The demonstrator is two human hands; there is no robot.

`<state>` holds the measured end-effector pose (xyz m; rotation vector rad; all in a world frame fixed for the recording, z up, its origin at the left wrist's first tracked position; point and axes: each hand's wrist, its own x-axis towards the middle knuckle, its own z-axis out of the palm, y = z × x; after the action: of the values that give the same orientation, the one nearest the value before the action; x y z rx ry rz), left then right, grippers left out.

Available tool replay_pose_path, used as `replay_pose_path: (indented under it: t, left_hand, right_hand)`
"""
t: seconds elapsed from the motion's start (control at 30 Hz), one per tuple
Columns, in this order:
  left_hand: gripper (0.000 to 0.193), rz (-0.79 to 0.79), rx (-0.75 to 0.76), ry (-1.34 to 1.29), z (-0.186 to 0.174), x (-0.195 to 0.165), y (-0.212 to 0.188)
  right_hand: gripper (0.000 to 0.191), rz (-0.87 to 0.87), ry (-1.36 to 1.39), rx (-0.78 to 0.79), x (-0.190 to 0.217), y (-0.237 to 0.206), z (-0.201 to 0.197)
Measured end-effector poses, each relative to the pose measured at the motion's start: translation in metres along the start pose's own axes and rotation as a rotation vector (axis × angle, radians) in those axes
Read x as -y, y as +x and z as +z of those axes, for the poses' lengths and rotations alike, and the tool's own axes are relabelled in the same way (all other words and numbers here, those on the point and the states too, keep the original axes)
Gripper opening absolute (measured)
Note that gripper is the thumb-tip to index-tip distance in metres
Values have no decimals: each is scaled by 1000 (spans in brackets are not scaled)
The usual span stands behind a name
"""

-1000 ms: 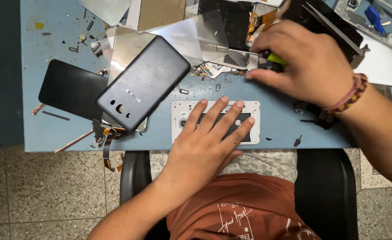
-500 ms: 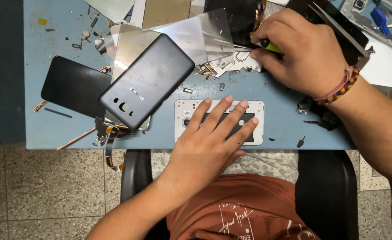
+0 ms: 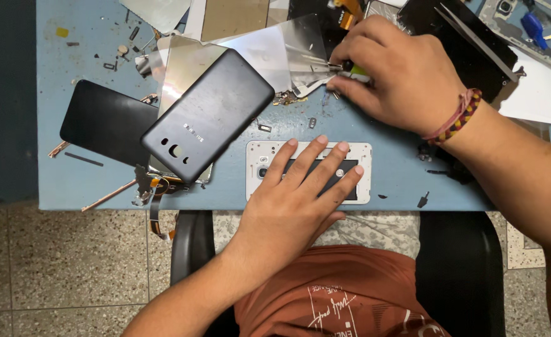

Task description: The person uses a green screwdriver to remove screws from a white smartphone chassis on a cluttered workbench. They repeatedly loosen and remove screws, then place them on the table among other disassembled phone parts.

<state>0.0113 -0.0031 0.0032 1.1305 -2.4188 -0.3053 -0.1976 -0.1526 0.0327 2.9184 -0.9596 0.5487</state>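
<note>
Our left hand [image 3: 300, 193] lies flat, fingers spread, on the white rectangular phone frame [image 3: 308, 171], its long axis running left-right; our right hand [image 3: 400, 75], farther off, pinches a green-handled tool [image 3: 355, 70].

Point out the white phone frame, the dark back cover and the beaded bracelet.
white phone frame [image 3: 255, 170]: head view, bare left end beside the fingers.
dark back cover [image 3: 208, 116]: head view, middle of its outer face.
beaded bracelet [image 3: 457, 117]: head view, band on the right wrist.

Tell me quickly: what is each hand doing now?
Left hand: open, flat on the white phone frame.
Right hand: closed on a green-handled tool.
</note>
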Motion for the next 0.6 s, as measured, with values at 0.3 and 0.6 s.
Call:
replay_pose_path:
  t: [0.3,0.6]
  left_hand:
    - [68,3,-13,-20,0,0,0]
    - [68,2,-43,-48,1,1,0]
  right_hand:
    - [20,16,-24,-38,-2,-3,3]
    - [29,-50,86,29,12,11,-1]
